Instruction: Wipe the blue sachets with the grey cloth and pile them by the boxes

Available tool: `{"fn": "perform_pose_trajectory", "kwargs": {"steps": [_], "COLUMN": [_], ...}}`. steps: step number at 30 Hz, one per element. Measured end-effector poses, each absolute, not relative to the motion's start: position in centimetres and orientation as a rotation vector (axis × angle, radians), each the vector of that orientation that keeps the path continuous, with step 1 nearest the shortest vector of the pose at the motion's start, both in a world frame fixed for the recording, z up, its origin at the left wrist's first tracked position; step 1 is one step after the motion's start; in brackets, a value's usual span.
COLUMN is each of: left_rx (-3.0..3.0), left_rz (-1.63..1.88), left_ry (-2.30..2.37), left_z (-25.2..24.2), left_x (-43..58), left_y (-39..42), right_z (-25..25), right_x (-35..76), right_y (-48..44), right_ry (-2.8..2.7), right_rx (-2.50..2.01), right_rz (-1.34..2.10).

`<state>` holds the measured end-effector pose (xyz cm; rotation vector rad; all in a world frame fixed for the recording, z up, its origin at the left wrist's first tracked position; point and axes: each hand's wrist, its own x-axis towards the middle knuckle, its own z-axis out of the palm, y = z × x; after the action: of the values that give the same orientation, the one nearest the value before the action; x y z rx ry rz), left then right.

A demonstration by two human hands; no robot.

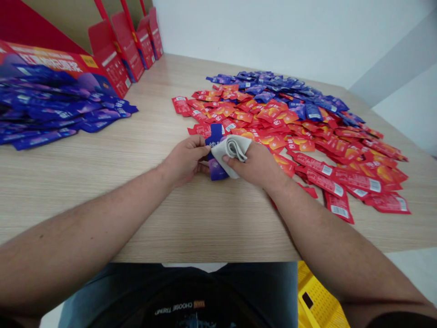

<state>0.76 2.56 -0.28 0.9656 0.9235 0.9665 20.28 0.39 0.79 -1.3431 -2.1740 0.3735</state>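
Between my hands is a blue-purple sachet (pixel 217 169) with pale printing, held above the wooden table. My left hand (pixel 187 159) pinches its left edge between thumb and fingers. My right hand (pixel 259 165) is closed on a folded light grey cloth (pixel 233 148), which lies against the sachet's right side and covers part of it. Just beyond my hands spreads a large heap of red-orange sachets (pixel 273 114); some show barcodes on their backs.
Behind the red heap lie more blue sachets (pixel 287 86), along the white wall. A stack of blue sachets (pixel 58 107) sits at the left, before red printed cartons (pixel 112 73). Below the table's right front is a yellow perforated plastic crate (pixel 322 298).
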Motion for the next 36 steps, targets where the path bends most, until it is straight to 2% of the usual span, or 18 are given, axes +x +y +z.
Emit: {"fn": "perform_pose_trajectory", "kwargs": {"steps": [4,13,22,30,36], "left_rx": [0.991,1.015,1.084,1.133,1.03], "left_rz": [0.972,0.912,0.845,0.849,0.913], "left_ry": [0.913,0.915,0.958,0.969,1.001], "left_z": [-0.4,-0.3,-1.2,-1.1,-0.4], "left_x": [0.7,0.8,0.7,0.8,0.8], "left_y": [2.6,2.5,2.7,2.6,2.3], "right_z": [0.3,0.6,-0.8,-0.8,0.7], "right_x": [20.6,20.4,20.7,20.6,20.0], "right_y": [0.8,0.8,1.5,1.6,0.6], "right_ry": [-2.128,-2.069,-1.776,-1.812,-2.012], "right_rx": [-1.3,-1.207,-1.23,-1.2,-1.334], "right_rz": [0.327,0.689,1.016,0.941,0.547]}}
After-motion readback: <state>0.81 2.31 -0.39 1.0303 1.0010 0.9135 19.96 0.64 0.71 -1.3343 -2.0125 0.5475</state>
